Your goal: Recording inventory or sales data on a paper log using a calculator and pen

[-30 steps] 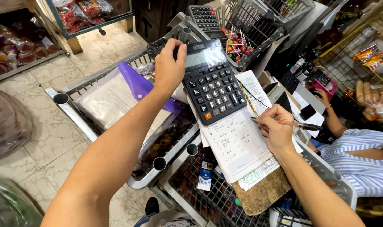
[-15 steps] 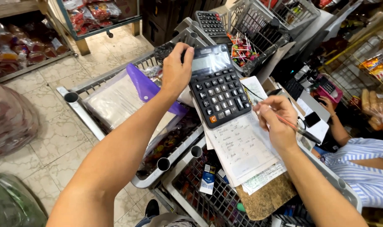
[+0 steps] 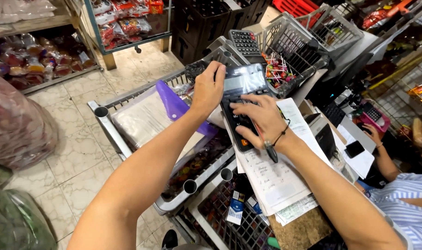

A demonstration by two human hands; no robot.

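The left hand (image 3: 207,90) grips the top left edge of the calculator (image 3: 242,99), which sits on papers (image 3: 275,178) over a clipboard (image 3: 303,229); the right hand (image 3: 257,118), fingers spread on the keys, pinches a pen (image 3: 268,149)

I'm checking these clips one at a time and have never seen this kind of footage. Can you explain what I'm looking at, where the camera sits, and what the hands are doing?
There is no machine here: a person wears one camera on the head, looking down at their own bare arms in a shop. The left hand grips the top edge of a large black calculator, steadying it. The right hand lies over the keys, fingers spread, with a pen tucked under it. The calculator rests on handwritten paper sheets on a cork clipboard, set across grey wire baskets. A purple-edged clear folder lies in the left basket. At the right edge sits another person in a striped shirt.
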